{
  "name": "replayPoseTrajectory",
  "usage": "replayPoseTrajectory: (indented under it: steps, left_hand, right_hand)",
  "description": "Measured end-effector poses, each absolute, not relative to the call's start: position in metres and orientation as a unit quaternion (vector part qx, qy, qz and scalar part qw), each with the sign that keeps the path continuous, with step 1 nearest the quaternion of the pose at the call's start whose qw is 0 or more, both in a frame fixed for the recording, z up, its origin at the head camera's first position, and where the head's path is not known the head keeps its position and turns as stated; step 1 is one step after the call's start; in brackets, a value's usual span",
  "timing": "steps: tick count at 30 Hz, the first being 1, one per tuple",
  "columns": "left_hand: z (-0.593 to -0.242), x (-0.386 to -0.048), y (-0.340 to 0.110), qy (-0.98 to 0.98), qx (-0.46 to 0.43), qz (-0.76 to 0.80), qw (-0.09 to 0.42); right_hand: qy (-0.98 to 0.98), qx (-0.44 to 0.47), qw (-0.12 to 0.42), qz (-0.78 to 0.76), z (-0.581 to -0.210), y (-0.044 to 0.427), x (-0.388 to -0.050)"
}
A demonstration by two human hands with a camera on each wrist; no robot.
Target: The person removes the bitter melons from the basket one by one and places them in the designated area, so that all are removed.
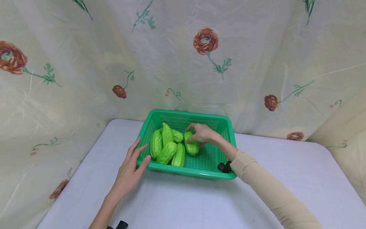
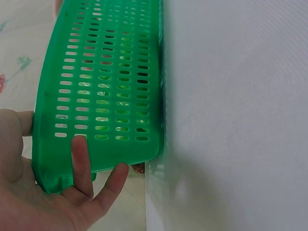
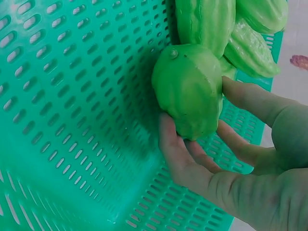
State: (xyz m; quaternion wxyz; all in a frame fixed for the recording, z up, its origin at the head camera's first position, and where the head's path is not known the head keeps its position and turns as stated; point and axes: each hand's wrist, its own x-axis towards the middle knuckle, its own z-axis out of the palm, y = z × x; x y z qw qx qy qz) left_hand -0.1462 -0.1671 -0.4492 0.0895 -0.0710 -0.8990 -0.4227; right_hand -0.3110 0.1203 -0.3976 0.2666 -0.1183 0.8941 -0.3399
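Note:
In the head view, several light-green, ridged bitter melons (image 1: 155, 143) lie grouped in the left half of a green plastic basket (image 1: 194, 173). My right hand (image 1: 201, 133) reaches in over the basket and grips the bitter melon (image 1: 192, 148) nearest the middle. The right wrist view shows thumb and fingers around this bitter melon (image 3: 187, 86), its blunt end toward the camera. At the basket's front left corner, my left hand (image 1: 130, 171) rests with spread, fairly straight fingers against the rim. Two of its fingers (image 2: 82, 163) touch the outer wall in the left wrist view.
The basket stands on a white-covered table (image 1: 266, 190), near its back edge. A pale curtain (image 1: 171, 63) with brown flowers hangs behind and along both sides. A black camera piece (image 1: 225, 167) on the right wrist sits over the basket's front right corner.

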Motion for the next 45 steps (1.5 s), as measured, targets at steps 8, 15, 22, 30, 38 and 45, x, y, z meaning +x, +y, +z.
replayPoseTrajectory:
  steps: [8,15,22,30,38,45]
  left_hand:
    - [-0.449,-0.147,-0.167,-0.901,-0.064,-0.42,0.087]
    - [-0.451,-0.147,-0.167,-0.9,-0.063,-0.422,0.09]
    - [-0.451,-0.148,-0.167,-0.899,-0.064,-0.425,0.087]
    - [-0.45,-0.148,-0.167,-0.897,-0.063,-0.429,0.083]
    - [-0.45,-0.146,-0.168,-0.898,-0.065,-0.428,0.084]
    - [-0.451,-0.147,-0.168,-0.897,-0.065,-0.428,0.086]
  right_hand:
    - [0.887,-0.12,0.261,-0.362,-0.39,0.122,-0.308]
    - [0.881,-0.123,0.252,-0.381,-0.382,0.123,-0.307]
    - [0.873,-0.121,0.233,-0.412,-0.359,0.136,-0.302]
    - [0.866,-0.122,0.206,-0.44,-0.344,0.16,-0.297]
    - [0.859,-0.129,0.192,-0.457,-0.338,0.188,-0.292]
    - [0.857,-0.107,0.176,-0.472,-0.34,0.213,-0.292]
